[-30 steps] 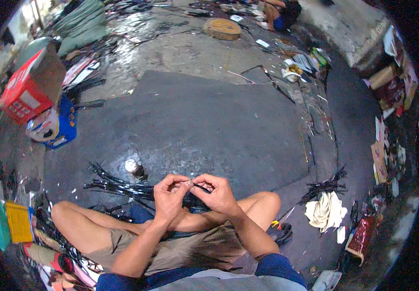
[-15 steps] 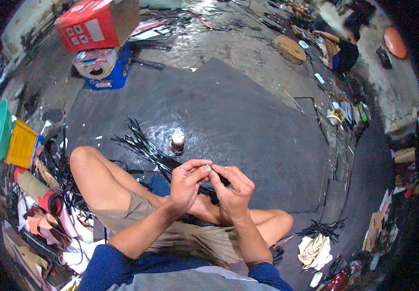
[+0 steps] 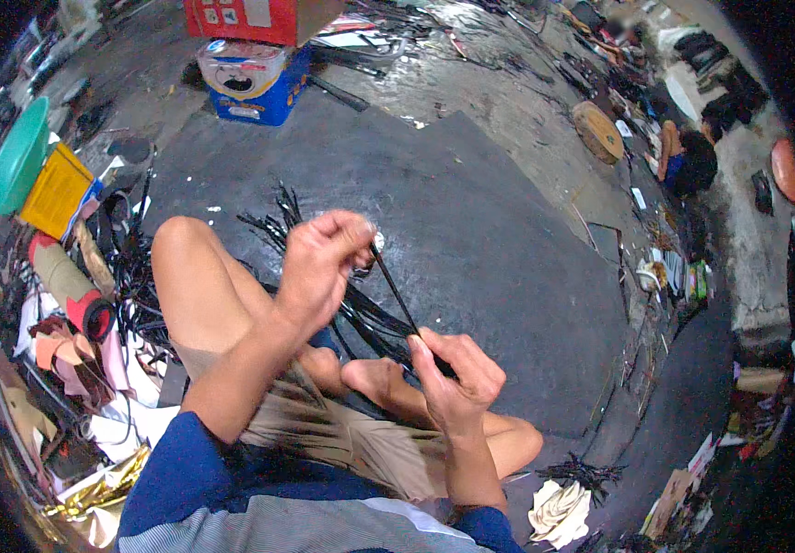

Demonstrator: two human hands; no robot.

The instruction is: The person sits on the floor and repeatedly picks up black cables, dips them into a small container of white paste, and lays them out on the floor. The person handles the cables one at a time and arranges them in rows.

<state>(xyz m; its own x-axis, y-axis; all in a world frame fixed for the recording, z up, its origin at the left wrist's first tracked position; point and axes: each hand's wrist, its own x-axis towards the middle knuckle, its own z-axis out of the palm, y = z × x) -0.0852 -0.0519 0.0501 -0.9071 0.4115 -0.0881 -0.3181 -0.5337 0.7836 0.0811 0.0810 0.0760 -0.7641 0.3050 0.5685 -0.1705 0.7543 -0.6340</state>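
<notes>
Leftmost, round green plastic basin [image 3: 15,161]. Centrally, loose bundle of glossy black strips [image 3: 367,318] on dark floor sheet [image 3: 508,276]. Above it, left hand [image 3: 361,241], blurred, apparently pinching one slim black strip's [image 3: 395,284] upper end; right hand [image 3: 420,341] closed on its lower end. Rightward, crumpled cream cloth [image 3: 561,512].

Wide head-worn fisheye view, looking down and forward, khaki cloth shorts [image 3: 381,450] close, flat dark-grey floor sheet [image 3: 508,276] beyond
</notes>
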